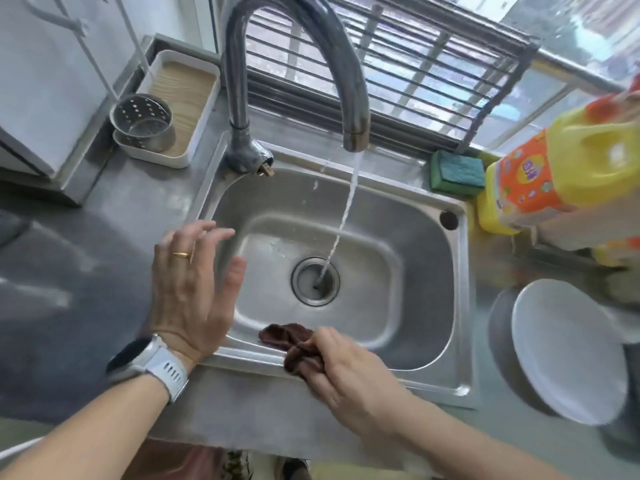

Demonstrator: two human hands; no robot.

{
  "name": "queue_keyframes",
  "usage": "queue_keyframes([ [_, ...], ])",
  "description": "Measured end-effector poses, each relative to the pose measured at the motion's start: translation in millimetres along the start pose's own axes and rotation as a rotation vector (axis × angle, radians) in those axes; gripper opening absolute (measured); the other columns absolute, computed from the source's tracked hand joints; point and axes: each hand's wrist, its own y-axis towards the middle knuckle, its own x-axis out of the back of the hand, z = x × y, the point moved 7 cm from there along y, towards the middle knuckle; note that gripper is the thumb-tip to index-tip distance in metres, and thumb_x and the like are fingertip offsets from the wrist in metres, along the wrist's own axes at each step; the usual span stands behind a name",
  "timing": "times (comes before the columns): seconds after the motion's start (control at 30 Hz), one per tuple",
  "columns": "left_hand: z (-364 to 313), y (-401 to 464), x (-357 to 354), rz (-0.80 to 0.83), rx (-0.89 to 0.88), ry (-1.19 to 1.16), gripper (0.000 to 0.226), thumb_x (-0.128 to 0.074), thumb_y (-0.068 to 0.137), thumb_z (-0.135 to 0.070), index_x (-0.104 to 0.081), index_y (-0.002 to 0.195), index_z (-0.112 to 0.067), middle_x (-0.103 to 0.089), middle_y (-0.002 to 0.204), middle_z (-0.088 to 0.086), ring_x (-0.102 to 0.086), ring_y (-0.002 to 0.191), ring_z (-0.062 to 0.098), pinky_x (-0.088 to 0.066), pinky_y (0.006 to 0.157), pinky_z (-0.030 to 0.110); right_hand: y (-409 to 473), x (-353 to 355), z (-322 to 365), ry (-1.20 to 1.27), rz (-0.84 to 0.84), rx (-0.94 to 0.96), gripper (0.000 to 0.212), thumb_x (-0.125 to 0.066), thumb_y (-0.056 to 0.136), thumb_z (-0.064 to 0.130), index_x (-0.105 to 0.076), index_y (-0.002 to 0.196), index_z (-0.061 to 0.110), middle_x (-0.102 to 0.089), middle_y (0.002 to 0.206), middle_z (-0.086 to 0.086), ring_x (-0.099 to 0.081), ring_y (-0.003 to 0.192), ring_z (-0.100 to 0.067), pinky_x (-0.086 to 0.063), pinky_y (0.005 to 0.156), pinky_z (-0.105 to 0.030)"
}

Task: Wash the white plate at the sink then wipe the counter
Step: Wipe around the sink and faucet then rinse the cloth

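**Cloth in hand at the running sink, plate waiting on the right**

We look down on a grey steel counter (86, 258) under a barred window (398, 64), with a stainless steel sink (426, 271) set into it. The curved faucet (349, 81) rises from the sink's back left corner, and a thin stream of water (346, 216) falls from it straight into the drain (315, 280).

Our left hand (194, 289) hovers over the sink's left rim, fingers spread and relaxed, holding nothing; it wears a gold ring (181, 255), and a watch with a white strap (152, 362) sits on the wrist. Our right hand (343, 372) is at the sink's front rim, its fingers curled round a dark brown cloth (294, 341); the cloth's free end hangs over the rim into the basin.

The white plate (568, 351) lies on the counter to the right of the sink, near the front right corner, apart from both hands. It seems to rest on a darker round dish, though we cannot tell for certain.

Behind it, along the right edge, a yellow detergent bottle (554, 174) with an orange label stands. A green sponge (457, 173) sits at the sink's back right corner, just beside the bottle. At the back left of the counter a white tray (188, 98) carries a perforated metal cup (142, 121).
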Motion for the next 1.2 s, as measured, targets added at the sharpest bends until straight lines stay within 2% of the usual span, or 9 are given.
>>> queue_keyframes([
  [0.27,2.2,-13.3,-29.3,0.123,-0.065,0.174,0.047,-0.039,0.1,-0.044,-0.066,0.119,-0.011,-0.058,0.128,0.013,-0.049,0.117,0.041,-0.039,0.107,0.059,-42.8,104.0,-149.5,-0.804,0.244,0.172,0.031,-0.038,0.09,0.044,-0.057,0.1,0.021,-0.061,0.111,0.003,-0.056,0.109,-0.025,-0.04,0.105,-0.037],
  [0.43,-3.0,-15.8,-29.3,0.121,-0.095,0.189,0.043,-0.043,0.099,-0.038,-0.068,0.114,-0.007,-0.061,0.122,0.014,-0.053,0.113,0.04,-0.033,0.114,0.055,67.1,182.6,-144.7,-1.167,0.091,0.539,0.041,-0.032,0.096,0.018,-0.071,0.11,0.013,-0.065,0.131,-0.008,-0.055,0.132,-0.025,-0.042,0.112,-0.043],
  [0.57,-1.4,-15.6,-31.2,0.114,-0.108,0.178,0.041,-0.043,0.1,-0.038,-0.068,0.113,-0.008,-0.061,0.121,0.012,-0.053,0.114,0.038,-0.038,0.111,0.056,146.2,161.9,-105.5,-1.246,0.041,0.815,0.036,-0.05,0.1,0.007,-0.058,0.135,0.01,-0.046,0.154,-0.01,-0.035,0.147,-0.025,-0.031,0.12,-0.042],
  [0.77,2.5,-15.5,-33.6,0.089,-0.114,0.17,0.036,-0.046,0.1,-0.037,-0.068,0.113,-0.011,-0.06,0.123,0.009,-0.052,0.117,0.034,-0.031,0.118,0.048,177.1,136.1,-26.1,-0.807,-0.292,0.998,0.025,-0.069,0.084,-0.004,-0.066,0.108,-0.001,-0.069,0.12,-0.019,-0.064,0.118,-0.038,-0.052,0.103,-0.049],
  [0.83,4.5,-17.4,-34.6,0.092,-0.107,0.17,0.036,-0.045,0.1,-0.038,-0.067,0.114,-0.012,-0.059,0.124,0.008,-0.052,0.117,0.032,-0.026,0.12,0.041,168.8,124.2,-43.6,-0.686,-0.312,0.778,0.021,-0.068,0.083,-0.004,-0.068,0.102,0.005,-0.071,0.11,-0.016,-0.066,0.113,-0.038,-0.056,0.095,-0.045],
  [0.9,6.7,-18.5,-35.2,0.105,-0.088,0.169,0.039,-0.041,0.102,-0.041,-0.066,0.115,-0.014,-0.059,0.124,0.006,-0.051,0.118,0.03,-0.022,0.12,0.036,163.1,103.2,-77.9,-0.438,-0.174,0.346,0.02,-0.061,0.084,-0.002,-0.067,0.099,0.01,-0.069,0.104,-0.012,-0.064,0.106,-0.036,-0.054,0.086,-0.04],
  [0.97,7.5,-18.9,-36.2,0.118,-0.07,0.172,0.041,-0.038,0.103,-0.043,-0.065,0.116,-0.016,-0.058,0.125,0.004,-0.051,0.119,0.029,-0.024,0.121,0.038,154.6,81.8,-106.3,-0.017,-0.143,-0.076,0.023,-0.054,0.088,0.002,-0.069,0.101,0.013,-0.071,0.101,-0.006,-0.065,0.1,-0.029,-0.052,0.084,-0.035],
  [1.07,2.9,-18.5,-33.5,0.134,-0.072,0.161,0.04,-0.039,0.103,-0.043,-0.066,0.114,-0.016,-0.058,0.123,0.005,-0.051,0.117,0.029,-0.034,0.114,0.042,140.9,54.3,-116.6,0.631,-0.223,-0.455,0.024,-0.054,0.093,0.001,-0.072,0.097,0.017,-0.072,0.093,-0.002,-0.065,0.087,-0.018,-0.053,0.076,-0.023],
  [1.2,-9.6,-15.8,-29.2,0.169,-0.075,0.151,0.032,-0.044,0.101,-0.04,-0.066,0.113,-0.02,-0.059,0.122,0.001,-0.051,0.116,0.025,-0.041,0.106,0.04,136.5,45.8,-92.3,1.387,-0.317,-0.691,0.026,-0.051,0.092,-0.011,-0.069,0.097,0.008,-0.067,0.082,-0.016,-0.063,0.076,-0.027,-0.055,0.078,-0.045],
])
